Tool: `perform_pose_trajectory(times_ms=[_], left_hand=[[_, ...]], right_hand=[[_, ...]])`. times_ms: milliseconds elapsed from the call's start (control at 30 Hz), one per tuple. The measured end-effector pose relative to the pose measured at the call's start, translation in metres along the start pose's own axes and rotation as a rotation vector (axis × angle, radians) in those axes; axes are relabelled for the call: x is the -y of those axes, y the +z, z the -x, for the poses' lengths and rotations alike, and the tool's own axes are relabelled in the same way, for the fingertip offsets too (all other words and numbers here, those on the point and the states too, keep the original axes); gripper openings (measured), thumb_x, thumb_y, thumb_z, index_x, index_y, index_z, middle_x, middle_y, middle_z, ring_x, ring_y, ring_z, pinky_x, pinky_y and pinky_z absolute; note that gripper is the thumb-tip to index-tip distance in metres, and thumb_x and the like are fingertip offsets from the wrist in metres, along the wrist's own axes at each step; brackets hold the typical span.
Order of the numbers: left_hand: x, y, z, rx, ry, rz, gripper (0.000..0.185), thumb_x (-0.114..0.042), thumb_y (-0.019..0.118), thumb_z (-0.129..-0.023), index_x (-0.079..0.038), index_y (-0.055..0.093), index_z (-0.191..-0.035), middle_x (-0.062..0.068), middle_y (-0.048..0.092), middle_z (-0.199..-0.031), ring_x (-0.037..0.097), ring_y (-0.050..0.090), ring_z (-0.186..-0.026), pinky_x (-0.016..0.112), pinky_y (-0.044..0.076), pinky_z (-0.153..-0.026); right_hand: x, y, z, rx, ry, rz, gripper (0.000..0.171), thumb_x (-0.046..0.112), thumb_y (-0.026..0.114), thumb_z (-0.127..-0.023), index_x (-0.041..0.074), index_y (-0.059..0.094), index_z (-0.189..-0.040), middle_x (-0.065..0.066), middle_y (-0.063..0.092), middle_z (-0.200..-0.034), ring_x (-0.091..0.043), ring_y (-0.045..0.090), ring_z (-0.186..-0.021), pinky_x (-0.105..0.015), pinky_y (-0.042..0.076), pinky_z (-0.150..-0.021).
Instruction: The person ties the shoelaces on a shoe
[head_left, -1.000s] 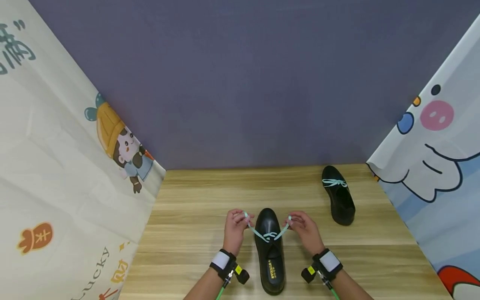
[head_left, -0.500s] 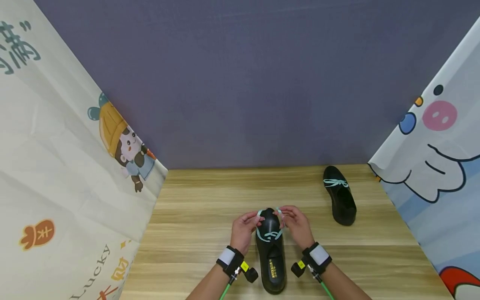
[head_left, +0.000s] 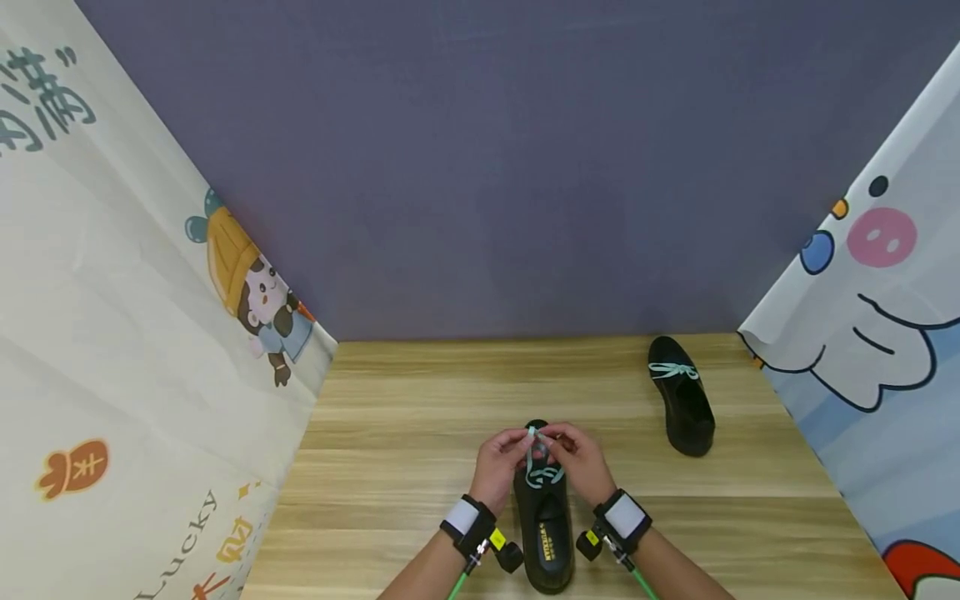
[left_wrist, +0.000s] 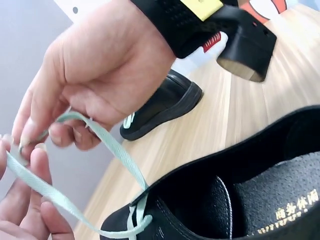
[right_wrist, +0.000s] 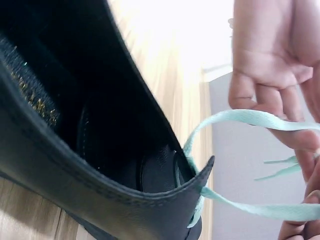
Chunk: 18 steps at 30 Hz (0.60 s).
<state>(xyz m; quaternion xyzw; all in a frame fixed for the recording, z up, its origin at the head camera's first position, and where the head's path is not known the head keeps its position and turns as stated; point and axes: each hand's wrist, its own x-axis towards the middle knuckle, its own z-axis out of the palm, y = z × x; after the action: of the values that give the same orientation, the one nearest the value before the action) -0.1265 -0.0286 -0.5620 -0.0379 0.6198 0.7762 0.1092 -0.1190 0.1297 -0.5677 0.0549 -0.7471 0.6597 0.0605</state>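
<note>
A black leather shoe [head_left: 546, 533] lies on the wooden tabletop with its toe pointing away from me. From its eyelets the two halves of a mint-green shoelace [left_wrist: 117, 150] rise toward my hands. My left hand [head_left: 497, 467] pinches one half in its fingertips. Opposite it, my right hand [head_left: 583, 467] pinches the other. Both sets of fingertips meet over the toe, where the lace ends come together. In the right wrist view, loose lace tips [right_wrist: 282, 172] stick out beside the fingers. The fingers partly hide where the laces meet.
A second black shoe [head_left: 681, 408], its mint lace tied in a bow, stands at the back right of the wooden tabletop [head_left: 405, 375]. A dark grey-purple backdrop [head_left: 525, 167] rises behind, with printed cloths [head_left: 135, 292] at both sides.
Both hands have moved inward from either side of the shoe, each carrying its lace half, and now meet over the toe. The shoes have stayed in place.
</note>
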Motion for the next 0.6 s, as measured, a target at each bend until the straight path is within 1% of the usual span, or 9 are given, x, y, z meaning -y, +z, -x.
perform_pose_trajectory(times_ms=[100,200,333,400,500,600], left_hand=[[-0.0021,0.0026,0.0013,-0.025,0.021,0.001,0.024,-0.014,0.069,-0.095,0.005,0.072,-0.110,0.014,0.074,-0.100,0.017,0.071,-0.082,0.028,0.053,-0.074],[-0.0028,0.0027,0.0021,-0.061,0.040,-0.006,0.023,-0.012,0.071,-0.094,0.005,0.073,-0.109,0.011,0.074,-0.101,0.015,0.070,-0.080,0.027,0.052,-0.074],[-0.0037,0.0036,0.0018,-0.103,0.069,-0.023,0.021,-0.008,0.073,-0.092,0.006,0.074,-0.107,0.010,0.074,-0.096,0.013,0.068,-0.075,0.029,0.053,-0.072],[-0.0044,0.0046,0.0015,-0.118,0.091,-0.034,0.019,-0.006,0.074,-0.090,0.007,0.074,-0.105,0.011,0.074,-0.094,0.015,0.068,-0.073,0.032,0.055,-0.073],[-0.0051,0.0061,0.0015,-0.134,0.129,-0.063,0.016,-0.004,0.075,-0.088,0.007,0.075,-0.101,0.013,0.074,-0.092,0.016,0.070,-0.073,0.038,0.057,-0.076],[-0.0044,0.0068,0.0022,-0.150,0.163,-0.079,0.014,-0.001,0.076,-0.087,0.008,0.075,-0.098,0.016,0.074,-0.092,0.017,0.071,-0.074,0.040,0.058,-0.077]], right_hand=[[0.0017,0.0021,0.0012,0.003,0.032,0.045,0.017,-0.004,0.062,-0.096,-0.002,0.068,-0.111,-0.022,0.066,-0.095,-0.013,0.060,-0.070,-0.031,0.056,-0.065],[0.0001,0.0044,0.0008,0.005,0.034,0.044,0.018,-0.006,0.062,-0.095,-0.002,0.068,-0.111,-0.022,0.067,-0.095,-0.017,0.061,-0.070,-0.031,0.055,-0.064],[-0.0047,0.0048,0.0003,0.041,-0.062,0.034,0.023,-0.008,0.062,-0.094,-0.005,0.060,-0.117,-0.020,0.068,-0.097,-0.030,0.064,-0.073,-0.031,0.055,-0.062],[-0.0059,0.0045,0.0002,0.060,-0.129,0.065,0.029,-0.009,0.063,-0.093,-0.005,0.057,-0.121,-0.017,0.067,-0.096,-0.031,0.065,-0.074,-0.029,0.054,-0.062],[-0.0069,0.0045,0.0001,0.067,-0.231,0.172,0.037,-0.010,0.067,-0.090,-0.001,0.057,-0.124,-0.012,0.068,-0.092,-0.021,0.064,-0.073,-0.025,0.051,-0.062],[-0.0062,0.0063,0.0001,0.058,-0.300,0.305,0.039,-0.009,0.072,-0.085,0.001,0.062,-0.122,-0.006,0.068,-0.089,-0.007,0.057,-0.070,-0.024,0.046,-0.060]])
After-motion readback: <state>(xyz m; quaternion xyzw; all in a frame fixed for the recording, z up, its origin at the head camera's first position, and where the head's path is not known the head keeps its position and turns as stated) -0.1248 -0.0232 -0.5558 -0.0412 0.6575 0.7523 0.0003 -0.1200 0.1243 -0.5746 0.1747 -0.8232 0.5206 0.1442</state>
